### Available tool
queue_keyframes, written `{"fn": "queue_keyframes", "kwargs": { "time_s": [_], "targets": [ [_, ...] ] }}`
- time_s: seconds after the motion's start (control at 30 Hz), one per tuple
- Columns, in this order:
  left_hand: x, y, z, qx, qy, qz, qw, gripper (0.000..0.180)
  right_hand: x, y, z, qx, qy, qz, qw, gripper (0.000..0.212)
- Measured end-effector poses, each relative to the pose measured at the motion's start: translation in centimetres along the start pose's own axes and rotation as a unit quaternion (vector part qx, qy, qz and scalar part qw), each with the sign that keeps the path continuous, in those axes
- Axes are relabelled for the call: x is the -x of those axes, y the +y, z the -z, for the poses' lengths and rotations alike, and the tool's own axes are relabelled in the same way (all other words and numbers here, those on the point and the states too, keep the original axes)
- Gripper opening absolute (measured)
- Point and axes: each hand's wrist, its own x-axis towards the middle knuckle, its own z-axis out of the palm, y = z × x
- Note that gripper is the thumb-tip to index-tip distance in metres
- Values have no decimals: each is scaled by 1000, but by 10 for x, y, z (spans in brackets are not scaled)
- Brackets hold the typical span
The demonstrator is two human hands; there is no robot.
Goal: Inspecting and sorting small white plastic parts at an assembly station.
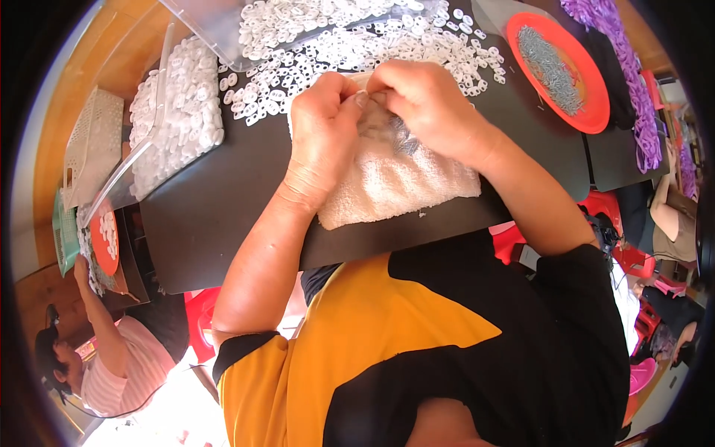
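Observation:
Close together over a cream terry towel (402,190), my left hand (322,127) and my right hand (432,104) meet with bent, pinching fingers. Whatever sits between the fingertips is too small and hidden to name. Just under my right hand, a small grey patch of thin metal pieces (406,140) lies on the towel. Beyond both hands spreads a heap of small white oval plastic pieces (261,93), many with two holes.
A red plate (596,112) of thin grey metal pins stands at the right, beside purple strips (640,127). At the left lies a clear bag of white pieces (182,112) near a white perforated basket (93,145). A co-worker (123,365) sits lower left, reaching toward an orange plate (97,246).

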Motion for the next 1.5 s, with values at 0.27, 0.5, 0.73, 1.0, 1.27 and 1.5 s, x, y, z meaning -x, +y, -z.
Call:
{"fn": "queue_keyframes", "kwargs": {
  "time_s": [0.27,0.5,0.73,1.0,1.27,1.5],
  "targets": [
    [-2,9,5,95,22,58,994,10,-7,4,31,37,-15,-25,999,13],
    [-3,11,7,159,21,81,984,11,-5,1,30,171,-35,31,984,10],
    [-2,22,14,185,29,111,976,8,-4,-1,22,242,-74,68,965,7],
    [4,26,11,366,22,127,921,7,-6,0,25,-187,1,-86,979,6],
    [6,26,9,408,27,114,905,5,-7,-24,27,-338,48,-176,923,9],
    [7,27,11,391,28,110,913,7,-5,-25,22,-339,56,-148,927,11]
  ]
}}
